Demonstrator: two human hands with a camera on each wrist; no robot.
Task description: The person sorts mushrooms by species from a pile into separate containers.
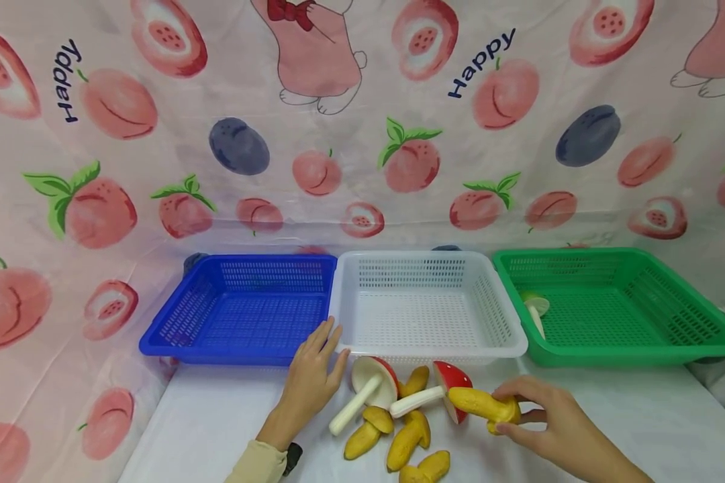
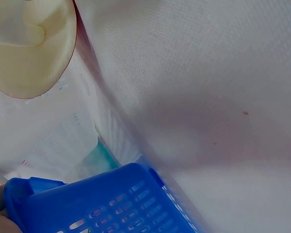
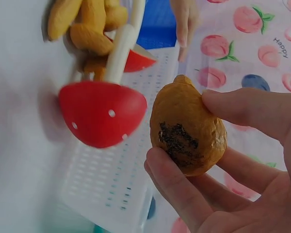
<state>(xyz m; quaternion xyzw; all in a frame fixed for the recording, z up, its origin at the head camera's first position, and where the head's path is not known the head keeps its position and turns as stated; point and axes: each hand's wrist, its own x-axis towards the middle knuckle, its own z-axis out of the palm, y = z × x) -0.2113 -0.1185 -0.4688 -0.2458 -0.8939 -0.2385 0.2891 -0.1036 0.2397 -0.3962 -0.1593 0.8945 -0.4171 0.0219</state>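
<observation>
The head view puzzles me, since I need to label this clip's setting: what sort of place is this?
Probably a staged tabletop sorting setup, not a real kitchen. A peach-print cloth screens the back, three plastic baskets, blue, white and green, stand in a row, and toy mushrooms lie among yellow toy pieces.

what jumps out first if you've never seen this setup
Three mesh baskets stand in a row at the back of the table: blue basket, white basket, green basket. In front of them lies a heap of toys, red-capped mushrooms and yellow pieces. The right hand pinches one yellow toy above the heap, while the left hand rests with straight fingers by the blue basket's front rim.
</observation>
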